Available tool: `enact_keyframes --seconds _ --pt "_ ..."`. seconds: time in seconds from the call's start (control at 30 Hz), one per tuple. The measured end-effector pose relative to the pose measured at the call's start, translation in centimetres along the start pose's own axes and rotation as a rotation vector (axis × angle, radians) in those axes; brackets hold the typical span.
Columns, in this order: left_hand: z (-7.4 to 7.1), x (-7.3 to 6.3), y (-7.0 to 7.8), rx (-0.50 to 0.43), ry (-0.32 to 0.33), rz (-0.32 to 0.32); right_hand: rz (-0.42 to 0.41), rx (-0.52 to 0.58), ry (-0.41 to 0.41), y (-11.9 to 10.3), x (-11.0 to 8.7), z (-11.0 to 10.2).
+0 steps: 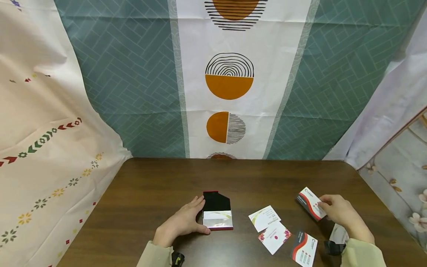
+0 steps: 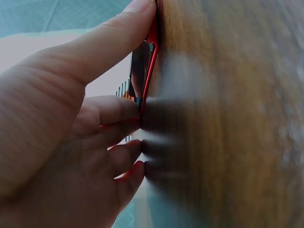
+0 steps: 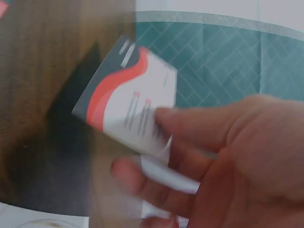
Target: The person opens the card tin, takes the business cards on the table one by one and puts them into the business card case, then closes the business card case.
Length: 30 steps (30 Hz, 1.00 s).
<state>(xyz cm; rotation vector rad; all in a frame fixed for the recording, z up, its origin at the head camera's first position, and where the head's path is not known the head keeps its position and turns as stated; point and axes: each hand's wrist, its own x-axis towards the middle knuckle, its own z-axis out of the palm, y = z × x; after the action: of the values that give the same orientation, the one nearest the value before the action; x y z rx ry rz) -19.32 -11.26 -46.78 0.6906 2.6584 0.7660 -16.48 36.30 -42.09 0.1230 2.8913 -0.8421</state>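
Note:
On the table my left hand [image 1: 186, 218] holds the left side of an open card case [image 1: 217, 227], its thumb at the near corner and a fingertip at the far one. The case has a black flap, a red edge and a silvery panel; in the left wrist view its red rim [image 2: 151, 71] lies between thumb and fingers. Toward the right, my right hand [image 1: 343, 213] pinches a white, red and dark grey business card [image 3: 128, 90] by one end, tilted above the table. Below it, a pale blurred strip [image 3: 168, 175] shows between the fingers.
Between the hands, a white business card with a green curve [image 1: 263, 217] overlaps a flower-cornered one [image 1: 274, 239]. Nearer lies a red and grey card [image 1: 306, 250]. A pale card [image 1: 338, 234] sits under the right wrist. Patterned cloths [image 1: 133, 74] hang behind the wooden table [image 1: 160, 178].

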Motion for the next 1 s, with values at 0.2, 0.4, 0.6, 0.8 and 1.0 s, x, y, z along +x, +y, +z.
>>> enact_keyframes --seconds 0.2,0.4,0.6,0.8,1.0 --pt "-0.1 0.2 0.1 0.005 -0.002 -0.002 -0.109 0.022 0.049 -1.2 0.8 -0.4" --pt "-0.2 0.1 0.1 -0.001 -0.001 -0.009 -0.204 0.076 0.042 -3.2 1.7 0.0" --pt "-0.2 0.0 0.1 0.002 -0.008 -0.004 -0.249 0.166 0.05 -5.8 2.3 1.3" --pt "-0.3 0.0 0.0 0.001 -0.008 -0.006 -0.252 0.294 0.062 -8.2 2.4 3.1" --pt "-0.1 0.1 0.0 0.001 -0.009 -0.004 -0.263 0.337 0.057 -10.0 2.9 4.9"
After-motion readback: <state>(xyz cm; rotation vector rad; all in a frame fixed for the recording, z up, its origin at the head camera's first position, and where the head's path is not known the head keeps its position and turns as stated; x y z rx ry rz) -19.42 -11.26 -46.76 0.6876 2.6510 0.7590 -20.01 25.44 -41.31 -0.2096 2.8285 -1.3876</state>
